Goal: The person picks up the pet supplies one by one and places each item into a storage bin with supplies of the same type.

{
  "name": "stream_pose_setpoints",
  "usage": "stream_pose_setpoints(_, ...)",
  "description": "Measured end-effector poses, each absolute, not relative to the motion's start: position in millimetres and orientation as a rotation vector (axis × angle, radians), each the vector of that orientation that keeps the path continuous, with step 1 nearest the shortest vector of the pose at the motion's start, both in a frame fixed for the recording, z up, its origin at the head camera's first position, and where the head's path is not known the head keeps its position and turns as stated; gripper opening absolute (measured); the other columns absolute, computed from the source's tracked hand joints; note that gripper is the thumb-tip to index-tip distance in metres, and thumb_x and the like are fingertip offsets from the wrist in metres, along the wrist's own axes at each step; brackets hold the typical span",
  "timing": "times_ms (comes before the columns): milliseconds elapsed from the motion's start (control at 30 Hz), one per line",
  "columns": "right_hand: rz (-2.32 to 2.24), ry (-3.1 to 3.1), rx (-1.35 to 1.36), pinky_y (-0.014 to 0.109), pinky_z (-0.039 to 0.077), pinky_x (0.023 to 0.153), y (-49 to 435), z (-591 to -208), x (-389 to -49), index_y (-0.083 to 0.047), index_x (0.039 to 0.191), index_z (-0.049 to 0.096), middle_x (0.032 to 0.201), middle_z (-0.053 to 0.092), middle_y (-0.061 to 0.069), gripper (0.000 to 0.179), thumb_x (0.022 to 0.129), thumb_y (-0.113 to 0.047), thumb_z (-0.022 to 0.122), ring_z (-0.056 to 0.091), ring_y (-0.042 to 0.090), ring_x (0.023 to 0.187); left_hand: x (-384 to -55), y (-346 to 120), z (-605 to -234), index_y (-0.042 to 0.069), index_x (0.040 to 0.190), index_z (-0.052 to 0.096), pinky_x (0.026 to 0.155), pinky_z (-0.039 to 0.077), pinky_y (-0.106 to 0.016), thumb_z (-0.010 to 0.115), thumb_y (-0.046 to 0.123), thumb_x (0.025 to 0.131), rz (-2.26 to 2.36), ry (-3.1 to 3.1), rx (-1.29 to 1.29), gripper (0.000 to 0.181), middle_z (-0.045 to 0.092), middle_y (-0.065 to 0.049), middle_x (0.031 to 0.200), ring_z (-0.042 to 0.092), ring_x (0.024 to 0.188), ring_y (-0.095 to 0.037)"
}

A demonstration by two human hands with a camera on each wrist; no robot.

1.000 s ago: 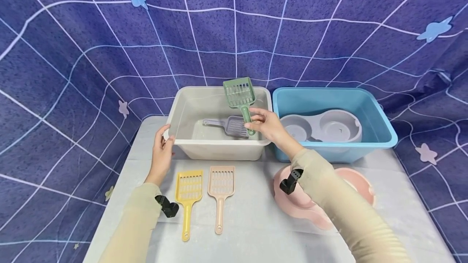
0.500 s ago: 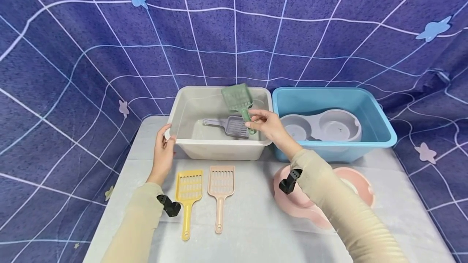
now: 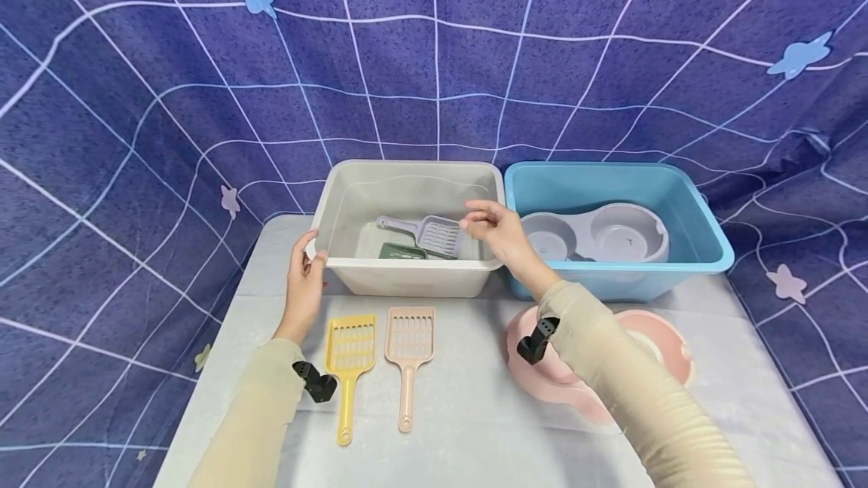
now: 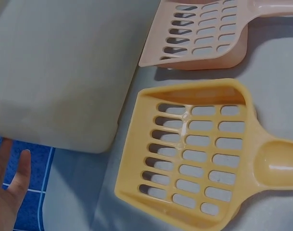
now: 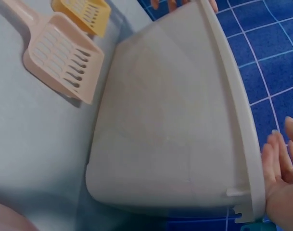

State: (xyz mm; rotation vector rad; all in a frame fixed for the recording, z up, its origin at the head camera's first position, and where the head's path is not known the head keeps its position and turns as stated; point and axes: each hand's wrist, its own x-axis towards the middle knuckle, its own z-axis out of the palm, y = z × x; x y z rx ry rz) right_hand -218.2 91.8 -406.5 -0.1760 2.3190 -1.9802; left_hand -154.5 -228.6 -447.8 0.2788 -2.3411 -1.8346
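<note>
My left hand [image 3: 302,285] grips the left front corner of an off-white litter tray [image 3: 407,277], its thumb and fingers at the rim. Over the tray's right side, my right hand [image 3: 498,236] holds nothing, and its fingers are extended and slightly bent. Inside lie a purple litter scoop [image 3: 437,236] and, nearer the front wall, a green litter scoop [image 3: 400,251], partly hidden by that wall. A yellow litter scoop [image 3: 350,345] and a beige-pink litter scoop [image 3: 410,333] lie side by side on the table before the tray.
A blue litter tray [image 3: 705,243] stands right beside the off-white one, with a grey double pet bowl [image 3: 627,232] inside. Under my right forearm lies a pink double bowl [image 3: 532,379] on the grey-white table [image 3: 488,443]. A blue patterned curtain [image 3: 434,59] hangs behind.
My right hand has let go of the green scoop, which dropped into the off-white tray near its front wall. The purple scoop has shifted slightly. My left hand stays at the corner.
</note>
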Motion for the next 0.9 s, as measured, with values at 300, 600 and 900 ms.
stream_pose_setpoints(300,-2.138,2.359,-0.224,0.025,0.053,0.076,92,-413,-213,0.000,0.126,0.063,0.102,0.068,0.014,0.036,0.092,-0.007,0.070,0.062,0.010,0.080,-153,-225,-447,0.021,0.156,0.028,0.072,0.044,-0.023,0.039,0.022,0.107,-1.817,-2.358,0.312,0.050,0.038,-0.001,0.102,0.045,0.095,-0.017)
stream_pose_setpoints(600,-2.158,2.437,-0.309,0.021,0.051,0.078,93,-413,-204,0.001,0.122,0.064,0.100,0.068,0.018,0.031,0.093,-0.006,0.069,0.062,0.008,0.079,-152,-227,-449,0.021,0.156,0.027,0.073,0.044,-0.024,0.038,0.022,0.107,-1.828,-2.337,0.288,0.050,0.046,-0.011,0.124,0.046,0.104,-0.018)
stream_pose_setpoints(900,-2.181,2.360,-0.403,0.021,0.051,0.080,90,-408,-182,0.003,0.118,0.066,0.097,0.068,0.014,0.028,0.090,0.002,0.068,0.063,0.013,0.085,-151,-227,-448,0.020,0.156,0.025,0.079,0.046,-0.035,0.037,0.022,0.108,-1.836,-2.342,0.266,0.050,0.042,-0.005,0.113,0.046,0.110,-0.030)
